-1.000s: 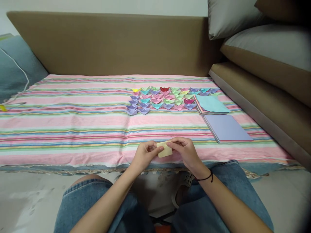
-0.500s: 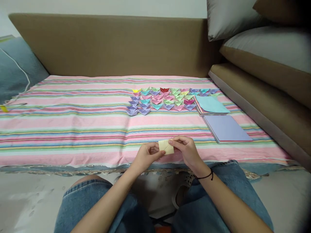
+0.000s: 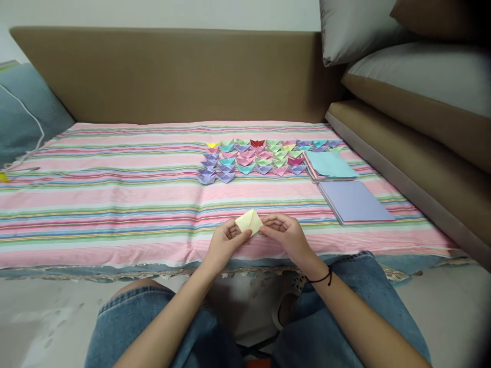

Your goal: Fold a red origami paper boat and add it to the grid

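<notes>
A small pale yellow folded paper (image 3: 250, 221) is held up over the front of the striped cloth (image 3: 115, 197), turned with one corner pointing away from me. My left hand (image 3: 226, 243) pinches its lower left side, thumb on top and fingers curled behind. My right hand (image 3: 288, 236) is closed on its right corner between thumb and forefinger. A crease runs across the paper's face. Beyond the hands, several folded paper boats (image 3: 245, 158) in many colours stand in rows on the cloth.
To the right lie a stack of light blue paper (image 3: 333, 164) and a stack of lavender paper (image 3: 356, 202). Grey and brown cushions (image 3: 414, 112) are piled at the right edge. A brown backrest (image 3: 172, 76) stands behind. A white cord (image 3: 28, 110) lies at far left.
The yellow paper has been turned from lying square to standing on a corner, and has shifted slightly left. My right hand has moved from its upper edge to its right corner.
</notes>
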`<state>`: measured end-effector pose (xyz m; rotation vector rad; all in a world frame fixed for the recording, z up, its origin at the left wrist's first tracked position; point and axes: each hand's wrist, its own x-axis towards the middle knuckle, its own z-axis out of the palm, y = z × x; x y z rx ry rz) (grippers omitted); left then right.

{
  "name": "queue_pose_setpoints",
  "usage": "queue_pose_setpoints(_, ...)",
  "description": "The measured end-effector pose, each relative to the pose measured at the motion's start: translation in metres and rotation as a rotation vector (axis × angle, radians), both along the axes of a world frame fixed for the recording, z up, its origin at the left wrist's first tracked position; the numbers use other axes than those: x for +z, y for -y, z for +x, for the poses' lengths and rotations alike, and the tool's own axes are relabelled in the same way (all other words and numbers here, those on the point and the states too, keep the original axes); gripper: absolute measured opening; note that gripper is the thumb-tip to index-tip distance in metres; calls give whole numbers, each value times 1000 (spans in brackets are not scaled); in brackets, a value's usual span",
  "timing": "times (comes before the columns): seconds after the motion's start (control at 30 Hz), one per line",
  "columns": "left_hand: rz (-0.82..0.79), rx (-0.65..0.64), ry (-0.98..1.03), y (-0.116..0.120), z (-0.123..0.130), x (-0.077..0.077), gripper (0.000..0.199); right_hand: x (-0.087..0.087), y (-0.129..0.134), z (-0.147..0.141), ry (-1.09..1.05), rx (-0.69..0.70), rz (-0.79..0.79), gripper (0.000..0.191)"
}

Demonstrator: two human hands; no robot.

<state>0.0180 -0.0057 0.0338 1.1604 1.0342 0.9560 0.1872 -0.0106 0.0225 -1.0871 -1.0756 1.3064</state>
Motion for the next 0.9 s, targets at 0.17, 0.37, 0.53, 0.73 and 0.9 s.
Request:
queue_pose_setpoints(0.17, 97, 12, 50, -2, 1, -3, 29, -1, 3, 2, 121, 9, 106, 14)
queue_pose_setpoints(0.37, 207, 32, 76, -4, -3, -5, 32, 7, 7, 1, 201, 42, 193, 16)
queue_pose_setpoints(0.53, 265, 68, 43, -1, -3, 0, 23, 8, 9, 1, 200, 7, 221, 20)
queue_pose_setpoints(0.73, 255, 60, 54, -1, -4, 3, 23, 6, 9, 0, 255, -75, 312, 19)
queue_pose_setpoints(0.9, 224, 34, 153, -1, -3, 1, 19, 4, 9, 0, 251, -68, 302, 14)
